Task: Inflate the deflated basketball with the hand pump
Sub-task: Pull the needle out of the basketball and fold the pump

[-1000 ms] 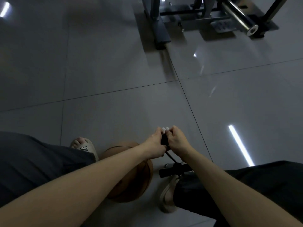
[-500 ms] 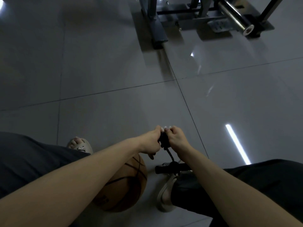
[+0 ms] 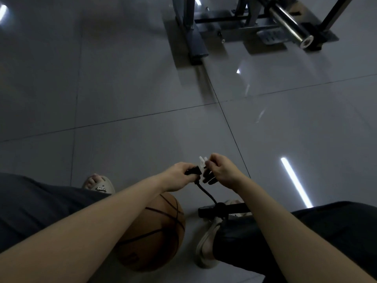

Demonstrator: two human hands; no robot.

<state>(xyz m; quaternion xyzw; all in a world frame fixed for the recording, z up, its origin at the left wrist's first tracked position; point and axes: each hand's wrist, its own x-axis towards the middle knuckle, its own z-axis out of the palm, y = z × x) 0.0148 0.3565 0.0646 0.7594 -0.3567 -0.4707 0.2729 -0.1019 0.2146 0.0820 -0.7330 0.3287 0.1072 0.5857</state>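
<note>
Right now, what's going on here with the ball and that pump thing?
A person is preparing the pump rather than pumping. Their left hand grips the black hose end, and their right hand pinches a small white fitting right at it; whether the two are joined is unclear. The hose runs down to the black hand pump lying on the tiled floor by the right foot. The basketball sits between the feet, not yet connected.

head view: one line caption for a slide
Left hand holds the hose end, right hand pinches a white piece; basketball lies below.
</note>
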